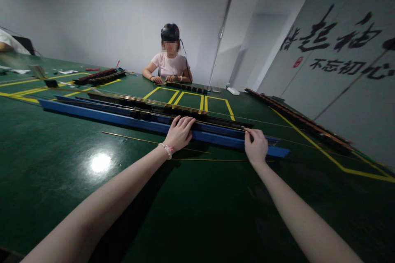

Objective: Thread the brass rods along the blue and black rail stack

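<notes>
A long blue channel (216, 137) lies across the green table before me, with dark strips and thin brass-coloured rods along it. My left hand (180, 133) rests over the middle of the channel, fingers stretched forward onto the rods; what lies under the fingertips is hidden. Near the channel's right end, my right hand (256, 146) is closed, with thumb and finger pinched at the end of a thin brass rod (220, 123). Small black blocks (140, 113) sit on the strips left of my left hand. Loose on the table nearer me lie another brass rod (129, 136) and one more rod (212, 160).
Across the table (200, 213) sits a person (171, 63) with a headset, hands at a row of black blocks (187, 87). Dark strips (100, 77) lie at the back left. A long assembly (299, 119) runs along the right edge. Yellow tape (230, 110) marks the table.
</notes>
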A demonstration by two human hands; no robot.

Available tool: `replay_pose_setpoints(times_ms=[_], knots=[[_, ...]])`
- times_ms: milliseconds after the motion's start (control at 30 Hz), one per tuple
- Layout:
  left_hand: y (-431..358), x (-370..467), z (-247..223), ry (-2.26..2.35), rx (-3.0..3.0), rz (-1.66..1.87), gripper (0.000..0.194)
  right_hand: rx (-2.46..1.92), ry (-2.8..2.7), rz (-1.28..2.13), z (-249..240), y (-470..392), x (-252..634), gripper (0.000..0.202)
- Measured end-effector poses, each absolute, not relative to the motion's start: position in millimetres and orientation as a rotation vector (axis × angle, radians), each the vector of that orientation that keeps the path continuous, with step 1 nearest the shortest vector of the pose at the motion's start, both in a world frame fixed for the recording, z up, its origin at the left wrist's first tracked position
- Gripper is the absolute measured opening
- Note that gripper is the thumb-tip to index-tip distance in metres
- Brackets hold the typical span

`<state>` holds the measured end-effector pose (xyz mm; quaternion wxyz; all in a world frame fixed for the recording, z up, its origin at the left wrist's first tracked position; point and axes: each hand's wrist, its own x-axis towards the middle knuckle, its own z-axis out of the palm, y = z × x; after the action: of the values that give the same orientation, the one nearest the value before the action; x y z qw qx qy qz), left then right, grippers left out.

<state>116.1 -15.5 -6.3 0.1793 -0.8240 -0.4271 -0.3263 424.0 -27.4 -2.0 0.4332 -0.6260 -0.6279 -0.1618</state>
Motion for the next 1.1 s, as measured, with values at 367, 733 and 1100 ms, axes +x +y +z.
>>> replay_pose_setpoints(times_ms=[367, 733, 1100], knots=[[-16, 116, -4, -1.216, -2.331, -0.908, 0.054, -1.523, -1.634, -0.466, -4, -26, 425, 0.032], [-11, 95, -1, -1.200, -2.312, -1.014, 0.049, -1.312, -1.914, -0.406, -7, -24, 417, 0.037], [-7, 88, -3, -1.228, -2.251, -1.015, 0.041, -1.279, -2.001, -0.390, -3, -30, 413, 0.039]])
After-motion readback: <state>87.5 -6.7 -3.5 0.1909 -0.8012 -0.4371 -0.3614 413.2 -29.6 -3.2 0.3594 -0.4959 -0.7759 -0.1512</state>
